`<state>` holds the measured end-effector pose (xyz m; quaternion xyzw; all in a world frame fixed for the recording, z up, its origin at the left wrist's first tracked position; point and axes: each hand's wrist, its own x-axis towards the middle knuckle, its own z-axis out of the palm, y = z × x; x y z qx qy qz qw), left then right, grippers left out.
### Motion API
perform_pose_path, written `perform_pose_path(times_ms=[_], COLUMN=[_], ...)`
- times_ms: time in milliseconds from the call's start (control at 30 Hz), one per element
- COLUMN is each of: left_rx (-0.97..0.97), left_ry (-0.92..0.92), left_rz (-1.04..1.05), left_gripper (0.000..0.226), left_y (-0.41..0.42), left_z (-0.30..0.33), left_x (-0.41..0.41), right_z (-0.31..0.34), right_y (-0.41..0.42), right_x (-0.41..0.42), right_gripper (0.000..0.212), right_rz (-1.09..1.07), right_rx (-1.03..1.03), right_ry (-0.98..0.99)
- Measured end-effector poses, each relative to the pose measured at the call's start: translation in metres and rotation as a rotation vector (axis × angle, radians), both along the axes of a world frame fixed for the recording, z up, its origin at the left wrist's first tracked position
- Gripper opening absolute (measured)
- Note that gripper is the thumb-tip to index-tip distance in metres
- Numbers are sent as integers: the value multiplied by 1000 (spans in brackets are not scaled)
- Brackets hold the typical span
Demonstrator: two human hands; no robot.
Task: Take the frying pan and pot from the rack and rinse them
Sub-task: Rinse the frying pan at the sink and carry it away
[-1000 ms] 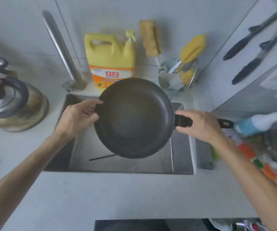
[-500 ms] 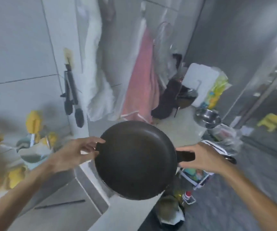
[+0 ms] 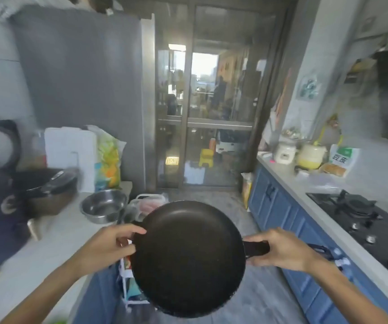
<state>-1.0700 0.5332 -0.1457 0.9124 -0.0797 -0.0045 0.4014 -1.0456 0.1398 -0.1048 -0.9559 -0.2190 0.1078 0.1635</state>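
Frying pan (image 3: 188, 258): round, black, matte speckled interior, held level in mid-air over the floor. Right hand (image 3: 282, 251) curled round its black handle; left hand (image 3: 105, 247) pinches the opposite rim. Beyond the pan's left rim, a shiny steel bowl (image 3: 104, 205) sits on the pale counter (image 3: 55, 239).

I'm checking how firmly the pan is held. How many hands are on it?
2: the left hand pinches the frying pan at its left rim; the right hand grips its handle.
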Motion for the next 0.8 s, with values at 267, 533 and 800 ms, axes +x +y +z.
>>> perform_pose_path(times_ms=[267,533,800], left_rx=[44,39,-49], left_ry=[-48,-49,-1], left_rz=[-275,-512,-642], left_gripper=[34,42,42], left_y=[-159,-259,-347], left_z=[24,19,43], left_x=[206,424,621], right_z=[-8,-5,38], right_y=[-148,-218,-270], right_x=[100,236,372], right_gripper=[42,42,32], right_rz=[-270,-485,-594], right_rx=[63,34,-95], right_ry=[-38,-92,-165])
